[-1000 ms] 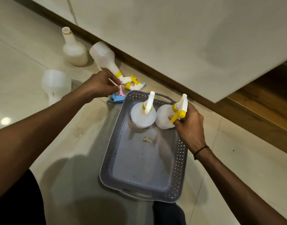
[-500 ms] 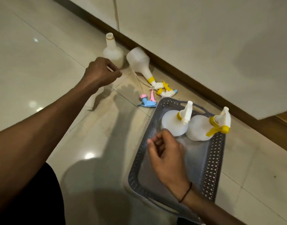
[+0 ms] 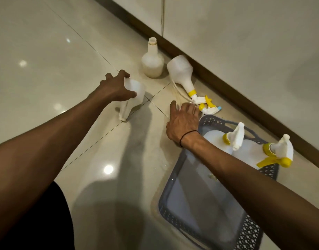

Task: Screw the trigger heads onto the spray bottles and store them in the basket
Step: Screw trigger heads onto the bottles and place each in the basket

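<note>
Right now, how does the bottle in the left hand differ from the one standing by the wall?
The held bottle is tipped over with its neck toward the camera, gripped by the left hand; the standing bottle is upright and untouched. Both are white and lack trigger heads.

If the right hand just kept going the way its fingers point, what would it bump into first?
Most likely the loose trigger heads lying on the floor just past the right hand, near the neck of the toppled bottle. Depth is hard to judge; the fingertips may already touch them.
</note>
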The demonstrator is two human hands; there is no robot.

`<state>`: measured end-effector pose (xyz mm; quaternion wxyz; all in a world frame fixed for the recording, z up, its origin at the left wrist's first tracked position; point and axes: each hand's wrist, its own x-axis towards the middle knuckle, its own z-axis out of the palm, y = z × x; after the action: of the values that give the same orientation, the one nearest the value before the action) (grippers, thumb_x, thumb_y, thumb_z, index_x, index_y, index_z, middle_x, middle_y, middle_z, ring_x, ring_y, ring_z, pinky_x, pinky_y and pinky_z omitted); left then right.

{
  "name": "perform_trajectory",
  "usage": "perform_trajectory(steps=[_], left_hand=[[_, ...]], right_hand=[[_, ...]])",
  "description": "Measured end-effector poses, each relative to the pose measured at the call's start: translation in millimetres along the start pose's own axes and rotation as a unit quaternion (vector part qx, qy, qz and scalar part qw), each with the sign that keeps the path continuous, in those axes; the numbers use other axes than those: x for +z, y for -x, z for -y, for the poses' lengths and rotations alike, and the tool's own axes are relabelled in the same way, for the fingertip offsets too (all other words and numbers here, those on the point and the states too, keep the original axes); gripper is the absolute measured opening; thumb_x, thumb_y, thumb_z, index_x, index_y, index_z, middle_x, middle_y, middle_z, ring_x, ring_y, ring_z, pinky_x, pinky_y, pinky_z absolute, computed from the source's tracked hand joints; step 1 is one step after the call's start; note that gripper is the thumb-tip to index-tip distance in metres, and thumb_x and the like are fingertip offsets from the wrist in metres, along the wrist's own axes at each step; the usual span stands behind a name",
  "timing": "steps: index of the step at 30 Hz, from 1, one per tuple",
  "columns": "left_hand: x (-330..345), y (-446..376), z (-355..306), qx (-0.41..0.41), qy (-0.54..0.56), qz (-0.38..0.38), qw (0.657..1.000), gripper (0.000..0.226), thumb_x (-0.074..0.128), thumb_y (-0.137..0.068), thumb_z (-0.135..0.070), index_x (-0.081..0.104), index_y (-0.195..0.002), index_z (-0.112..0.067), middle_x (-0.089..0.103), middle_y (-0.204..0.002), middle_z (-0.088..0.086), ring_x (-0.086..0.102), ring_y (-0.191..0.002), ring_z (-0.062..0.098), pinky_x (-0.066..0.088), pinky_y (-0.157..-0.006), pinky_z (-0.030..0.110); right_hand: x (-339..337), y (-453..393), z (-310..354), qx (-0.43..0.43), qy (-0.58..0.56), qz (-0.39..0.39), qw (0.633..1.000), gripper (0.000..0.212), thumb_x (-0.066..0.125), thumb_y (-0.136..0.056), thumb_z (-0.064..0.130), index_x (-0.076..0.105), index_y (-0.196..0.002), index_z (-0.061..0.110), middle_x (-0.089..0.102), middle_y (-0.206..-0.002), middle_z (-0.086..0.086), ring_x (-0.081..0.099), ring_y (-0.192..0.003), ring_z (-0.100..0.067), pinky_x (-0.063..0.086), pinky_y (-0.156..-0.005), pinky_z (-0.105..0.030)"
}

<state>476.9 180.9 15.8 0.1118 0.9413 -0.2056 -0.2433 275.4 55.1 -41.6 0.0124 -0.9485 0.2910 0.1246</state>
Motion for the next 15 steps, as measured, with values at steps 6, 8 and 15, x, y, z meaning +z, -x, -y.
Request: perform_trajectory(steps=[6,8,15], left_hand=[[11.2,6.5,9.4,0.02,-0.019,-0.007,1.0,0.094,0.082,-0.083,-0.059,0.032,-0.154,-0.023,0.058,-0.138,0.019,0.066,-0.111,0.042,0.055,-0.082,0.042],[19.7,11.8,8.6,0.005,-0.013,-0.015,1.0,0.104,0.085,-0.077,-0.064,0.03,-0.15,-0.015,0.063,-0.133,0.015,0.067,-0.109,0.041,0.057,-0.079,0.042],[4.4,20.3,3.8,-0.144,0.285,-0.035,0.947,0.102,0.085,-0.07,-0.063,0.033,-0.145,-0.018,0.056,-0.13,0.003,0.073,-0.103,0.033,0.058,-0.043,0.028]], right_hand=[[-3.5,9.2,9.1,-0.053,0.008,0.022,0.998,0.053,0.057,-0.083,0.01,0.048,-0.136,0.012,0.052,-0.128,-0.018,0.046,-0.122,-0.041,0.038,-0.103,-0.064],[-2.5,19.2,10.0,-0.064,-0.019,0.002,0.998,0.06,0.058,-0.081,0.003,0.043,-0.138,0.011,0.052,-0.126,-0.019,0.048,-0.12,-0.042,0.043,-0.095,-0.064],[-15.8,48.4,-5.4,-0.106,-0.228,-0.138,0.958,0.065,0.054,-0.088,-0.003,0.03,-0.144,0.018,0.057,-0.101,-0.008,0.052,-0.089,-0.032,0.043,-0.059,-0.039]])
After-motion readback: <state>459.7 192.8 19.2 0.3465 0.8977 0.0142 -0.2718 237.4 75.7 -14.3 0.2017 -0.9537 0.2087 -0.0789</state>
